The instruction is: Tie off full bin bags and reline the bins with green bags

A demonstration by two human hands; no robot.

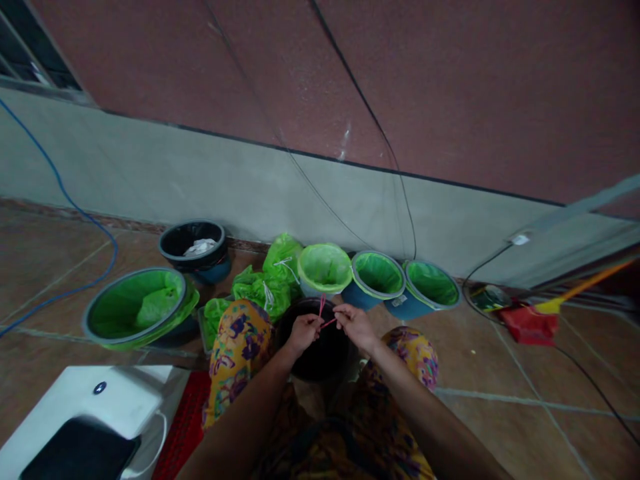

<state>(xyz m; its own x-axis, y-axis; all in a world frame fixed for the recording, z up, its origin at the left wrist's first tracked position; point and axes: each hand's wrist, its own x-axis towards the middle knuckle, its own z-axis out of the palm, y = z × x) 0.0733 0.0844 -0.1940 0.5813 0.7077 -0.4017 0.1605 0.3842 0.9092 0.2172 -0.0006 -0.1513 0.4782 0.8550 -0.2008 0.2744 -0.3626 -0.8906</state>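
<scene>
A thin pinkish-red string (329, 323) stretches between my two hands, with a loop of it standing up above my left fingers. My left hand (303, 333) pinches one side of the string. On the other side, my right hand (356, 325) is closed on it with thumb and fingertips. Directly below both hands is a dark bin (320, 368) between my knees; its inside is too dark to make out. Just beyond it are tied green plastic bags (267, 293) and a pale bin with a green liner (325, 265).
Two blue bins (379, 275) (433, 285) with green liners stand by the wall. Left are a large green-lined bin (135, 308) and a black-lined bin (193, 241). A white laptop-like case (100, 400) lies front left, a red dustpan (530, 323) right. A blue cable (60, 180) crosses the floor.
</scene>
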